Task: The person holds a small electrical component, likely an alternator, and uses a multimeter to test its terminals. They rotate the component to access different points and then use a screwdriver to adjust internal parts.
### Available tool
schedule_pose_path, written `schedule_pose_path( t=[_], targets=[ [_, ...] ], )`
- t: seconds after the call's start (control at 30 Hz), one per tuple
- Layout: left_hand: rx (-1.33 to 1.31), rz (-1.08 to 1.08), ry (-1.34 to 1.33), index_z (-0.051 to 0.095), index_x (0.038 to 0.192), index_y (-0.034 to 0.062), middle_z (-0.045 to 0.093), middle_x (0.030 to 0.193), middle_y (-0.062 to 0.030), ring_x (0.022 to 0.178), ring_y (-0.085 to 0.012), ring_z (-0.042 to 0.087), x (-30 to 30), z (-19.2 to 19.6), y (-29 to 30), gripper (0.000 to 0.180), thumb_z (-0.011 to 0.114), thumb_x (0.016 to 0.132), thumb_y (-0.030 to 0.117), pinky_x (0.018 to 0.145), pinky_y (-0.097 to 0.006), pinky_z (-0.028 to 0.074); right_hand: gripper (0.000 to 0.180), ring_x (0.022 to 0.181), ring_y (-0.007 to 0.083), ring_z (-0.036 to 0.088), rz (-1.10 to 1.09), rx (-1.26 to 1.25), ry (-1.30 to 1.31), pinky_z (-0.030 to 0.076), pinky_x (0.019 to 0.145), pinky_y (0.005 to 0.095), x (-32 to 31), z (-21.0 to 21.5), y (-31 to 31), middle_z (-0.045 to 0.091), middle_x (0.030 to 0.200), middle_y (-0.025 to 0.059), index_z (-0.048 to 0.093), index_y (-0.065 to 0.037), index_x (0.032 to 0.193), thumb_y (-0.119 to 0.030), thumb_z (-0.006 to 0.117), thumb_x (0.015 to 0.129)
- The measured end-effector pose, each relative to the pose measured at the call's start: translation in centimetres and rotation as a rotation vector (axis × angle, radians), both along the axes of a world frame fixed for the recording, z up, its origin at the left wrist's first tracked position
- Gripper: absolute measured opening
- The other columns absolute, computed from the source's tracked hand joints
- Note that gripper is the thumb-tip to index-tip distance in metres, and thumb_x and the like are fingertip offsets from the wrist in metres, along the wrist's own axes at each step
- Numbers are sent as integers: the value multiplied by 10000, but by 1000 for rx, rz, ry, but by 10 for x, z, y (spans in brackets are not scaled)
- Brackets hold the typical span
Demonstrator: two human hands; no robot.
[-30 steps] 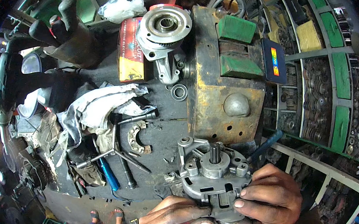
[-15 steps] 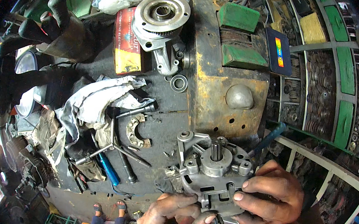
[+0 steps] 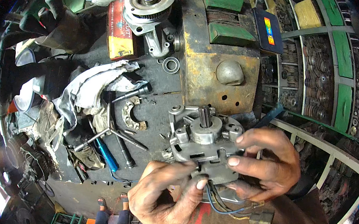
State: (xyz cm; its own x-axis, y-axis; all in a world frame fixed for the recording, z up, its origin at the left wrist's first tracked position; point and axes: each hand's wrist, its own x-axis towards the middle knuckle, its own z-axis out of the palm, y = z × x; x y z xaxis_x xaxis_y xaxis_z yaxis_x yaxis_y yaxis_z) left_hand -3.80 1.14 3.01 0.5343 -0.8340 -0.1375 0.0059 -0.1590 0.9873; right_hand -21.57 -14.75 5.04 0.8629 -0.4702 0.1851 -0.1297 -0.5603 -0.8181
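In front of me is a grey cast-metal alternator housing (image 3: 183,149) with a splined shaft (image 3: 205,117) standing up from its round boss. My left hand (image 3: 167,197) is closed at its lower left edge, thumb and forefinger together beside a slot; whatever lies between the fingertips is hidden. On the opposite side, my right hand (image 3: 267,164) grips the housing with bent fingers, two fingertips showing on its face. Blue and dark wires (image 3: 219,205) hang from the near edge and end in a dark plug connector (image 3: 262,220).
Behind the housing stands a worn yellow metal box (image 3: 203,71) with green blocks. A round-flanged metal unit (image 3: 149,2) sits beside a red-yellow carton (image 3: 119,32). A T-shaped wrench (image 3: 110,129), blue-handled tool (image 3: 107,158) and rag (image 3: 92,88) lie left. Shelves (image 3: 338,65) line the right.
The view has shifted, with bench objects now higher in it. The wires and plug have come into sight below the housing. My left thumb and forefinger have shifted slightly at its lower edge.
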Motion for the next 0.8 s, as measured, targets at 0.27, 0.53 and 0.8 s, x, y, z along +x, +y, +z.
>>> schedule_pose_path(
  t=[0.27, 0.53, 0.8],
  targets=[
    [-74, -14, -158, 768, 982, 2, 780, 889, -112, 716, -198, 674, -1, -6, -5, 263, 883, 748, 30, 679, -315, 521, 517, 996, 268, 653, 16, 111, 3, 560, 797, 367, -2, 2, 0, 634, 1204, 177, 733, -80, 1209, -47, 878, 714],
    [-155, 30, -127, 781, 947, 22, 765, 893, -100, 745, -170, 652, -2, -18, -9, 204, 869, 768, 66, 672, -308, 516, 439, 1028, 286, 651, 1, 89, 52, 545, 835, 396, -1, 4, 2, 634, 1176, 162, 727, -86, 1149, -56, 847, 728],
    [-296, 45, -282, 780, 1003, 52, 702, 1036, -129, 873, -210, 661, -3, -36, -9, 247, 866, 778, 108, 742, -326, 536, 356, 1007, 297, 665, -10, 164, 39, 531, 895, 404, 3, 5, 0, 648, 1112, 128, 719, -77, 1070, -52, 837, 735]
  ],
)
